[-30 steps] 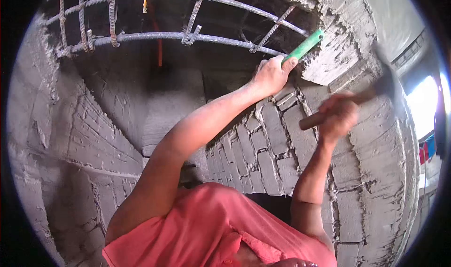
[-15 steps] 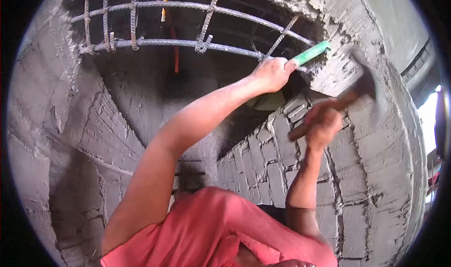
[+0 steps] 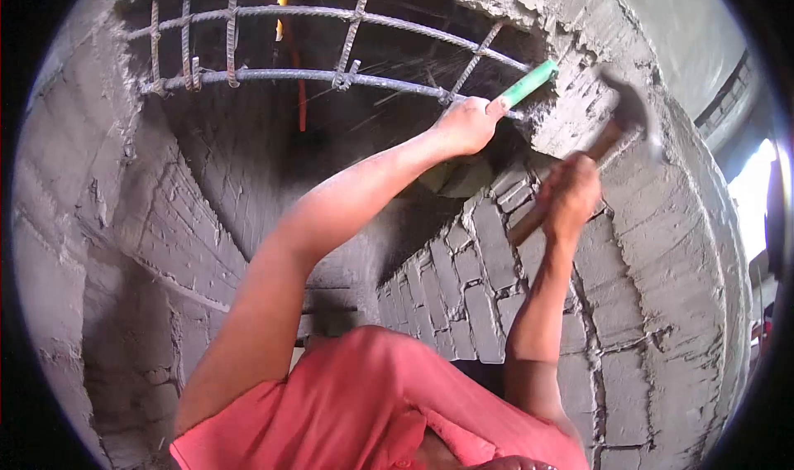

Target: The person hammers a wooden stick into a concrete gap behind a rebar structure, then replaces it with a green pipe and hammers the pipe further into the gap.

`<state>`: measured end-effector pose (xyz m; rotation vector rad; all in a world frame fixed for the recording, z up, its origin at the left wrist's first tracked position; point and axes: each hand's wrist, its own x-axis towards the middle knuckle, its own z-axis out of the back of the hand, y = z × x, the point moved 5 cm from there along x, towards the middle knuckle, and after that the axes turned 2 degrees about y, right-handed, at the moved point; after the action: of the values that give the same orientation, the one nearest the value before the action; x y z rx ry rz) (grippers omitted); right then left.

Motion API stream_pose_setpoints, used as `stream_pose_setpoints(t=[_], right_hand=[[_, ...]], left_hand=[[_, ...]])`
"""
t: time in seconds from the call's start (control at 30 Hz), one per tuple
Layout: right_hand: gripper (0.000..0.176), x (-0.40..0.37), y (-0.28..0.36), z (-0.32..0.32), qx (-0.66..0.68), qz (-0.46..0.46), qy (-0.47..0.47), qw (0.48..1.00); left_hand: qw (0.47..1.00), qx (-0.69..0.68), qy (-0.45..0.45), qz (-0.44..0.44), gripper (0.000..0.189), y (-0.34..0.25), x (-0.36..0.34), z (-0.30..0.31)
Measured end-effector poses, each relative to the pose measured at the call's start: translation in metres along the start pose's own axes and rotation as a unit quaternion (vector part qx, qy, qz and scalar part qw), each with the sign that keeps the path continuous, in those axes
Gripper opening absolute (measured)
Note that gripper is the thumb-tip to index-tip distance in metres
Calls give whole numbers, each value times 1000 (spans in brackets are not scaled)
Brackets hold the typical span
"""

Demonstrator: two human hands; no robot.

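Note:
My left hand (image 3: 465, 127) is closed around a green chisel (image 3: 529, 86), which slants up to the right beside the broken concrete edge (image 3: 571, 110). The chisel's lower end is hidden in my fist. My right hand (image 3: 572, 190) grips the wooden handle of a hammer (image 3: 627, 110). Its dark, motion-blurred head is to the right of the chisel, apart from it. Just left of my left hand, ribbed steel bars (image 3: 364, 79) cross the dark opening.
Brickwork (image 3: 484, 304) with rough mortar joints lies below my right arm. Grey plaster (image 3: 50, 222) surrounds the opening on the left. A red strip (image 3: 301, 106) and a yellow piece (image 3: 281, 11) hang behind the bars.
The hammer head has tilted and shifted slightly left, and my right hand has risen a little. The whole scene has shifted slightly left. Thin streaks now show in the opening.

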<state>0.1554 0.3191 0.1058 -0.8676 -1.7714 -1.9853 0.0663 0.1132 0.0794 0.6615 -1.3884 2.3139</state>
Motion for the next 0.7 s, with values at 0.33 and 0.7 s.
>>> stream_pose_setpoints(t=[0.33,0.7], right_hand=[[77,-8,66,23,273,454,26,847],[58,-14,129,84,280,419,27,863]], left_hand=[[999,-8,36,-4,81,0,0,7],[988,-98,92,75,74,-7,-14,3]])
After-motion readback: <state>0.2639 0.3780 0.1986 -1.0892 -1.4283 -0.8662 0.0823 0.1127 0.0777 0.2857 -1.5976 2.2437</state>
